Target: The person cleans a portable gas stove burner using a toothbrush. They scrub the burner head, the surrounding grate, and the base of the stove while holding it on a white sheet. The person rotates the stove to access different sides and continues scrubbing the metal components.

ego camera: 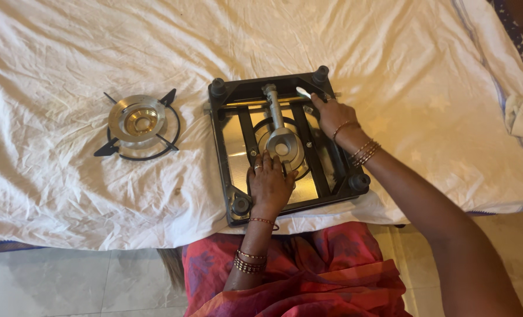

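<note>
Head view: upturned stove (285, 144) at centre on bed sheet (68, 194). Left hand (269, 185) presses burner pipe (280, 141), grip flat and released; right hand (332, 114) pinches silver tool (303, 92). Risk: tool slips, frame shifts on soft sheet.

Glossy metal stove underside (238, 144), matt black frame; shiny burner ring (137, 120); creased, seemingly cotton cloth (68, 53).

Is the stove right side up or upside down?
Upside down. The stove lies with its four round feet and the burner pipe facing up. Its burner and pan stand sit apart on the sheet.
</note>
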